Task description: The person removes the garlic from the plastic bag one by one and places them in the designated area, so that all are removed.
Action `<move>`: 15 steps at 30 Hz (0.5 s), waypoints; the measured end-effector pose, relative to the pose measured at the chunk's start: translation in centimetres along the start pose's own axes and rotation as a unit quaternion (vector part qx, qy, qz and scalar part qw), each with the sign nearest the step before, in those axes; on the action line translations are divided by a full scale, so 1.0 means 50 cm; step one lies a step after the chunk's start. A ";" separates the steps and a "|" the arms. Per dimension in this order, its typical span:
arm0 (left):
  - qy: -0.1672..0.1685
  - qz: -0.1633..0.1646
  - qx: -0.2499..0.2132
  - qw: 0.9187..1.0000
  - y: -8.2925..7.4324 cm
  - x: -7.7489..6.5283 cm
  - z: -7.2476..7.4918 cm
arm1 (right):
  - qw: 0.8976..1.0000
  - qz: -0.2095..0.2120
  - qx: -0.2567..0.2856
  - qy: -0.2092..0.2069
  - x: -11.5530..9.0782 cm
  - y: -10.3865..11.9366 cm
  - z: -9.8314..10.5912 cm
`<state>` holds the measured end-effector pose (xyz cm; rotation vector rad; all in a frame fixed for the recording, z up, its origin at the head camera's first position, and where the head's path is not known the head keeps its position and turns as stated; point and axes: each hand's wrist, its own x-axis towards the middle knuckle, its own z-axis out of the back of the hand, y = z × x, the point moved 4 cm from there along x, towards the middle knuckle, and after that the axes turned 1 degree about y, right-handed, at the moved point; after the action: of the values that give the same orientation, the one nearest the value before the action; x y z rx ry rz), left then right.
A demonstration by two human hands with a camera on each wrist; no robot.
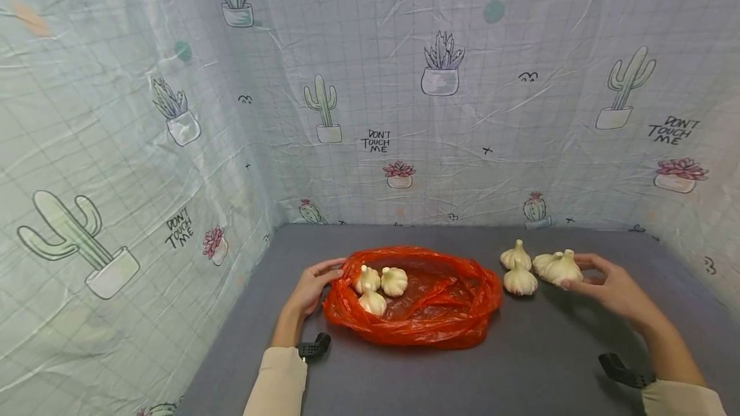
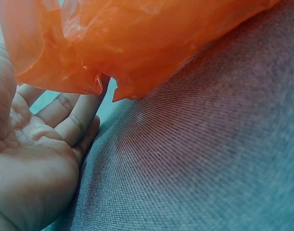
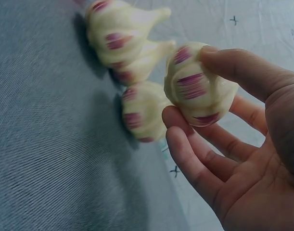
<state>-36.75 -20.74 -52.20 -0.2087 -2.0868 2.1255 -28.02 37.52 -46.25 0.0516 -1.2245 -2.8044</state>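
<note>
A red plastic bag point(image 1: 428, 332) lies spread on the table, its mouth facing up. Inside its left part sit three garlic bulbs point(image 1: 394, 282). My left hand point(image 1: 311, 289) holds the bag's left rim; in the left wrist view the fingertips are partly hidden by the plastic point(image 2: 137, 43). To the right of the bag, my right hand point(image 1: 615, 287) pinches a garlic bulb point(image 3: 192, 89) between thumb and fingers, raised off the table. Three other bulbs stand close by: one point(image 1: 543, 264) just behind the held bulb, two point(image 1: 520, 280) nearer the bag.
The grey table point(image 1: 537, 364) runs back to a hanging sheet point(image 1: 370, 198) printed with cacti, which also covers the left and right sides. A black wrist camera point(image 1: 315, 345) sits on the left wrist, another point(image 1: 627, 372) on the right.
</note>
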 end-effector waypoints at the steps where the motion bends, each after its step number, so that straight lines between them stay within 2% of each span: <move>1: 0.000 0.000 0.000 1.000 0.001 0.000 0.001 | 1.000 -0.001 -0.001 0.003 0.001 -0.005 -0.002; 15: 0.000 -0.002 0.001 1.000 0.001 -0.001 -0.001 | 1.000 0.011 -0.019 0.010 0.014 -0.056 -0.021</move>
<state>-36.69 -20.70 -52.25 -0.2050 -2.0844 2.1247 -28.80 38.61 -49.03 0.0641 -1.1614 -2.8001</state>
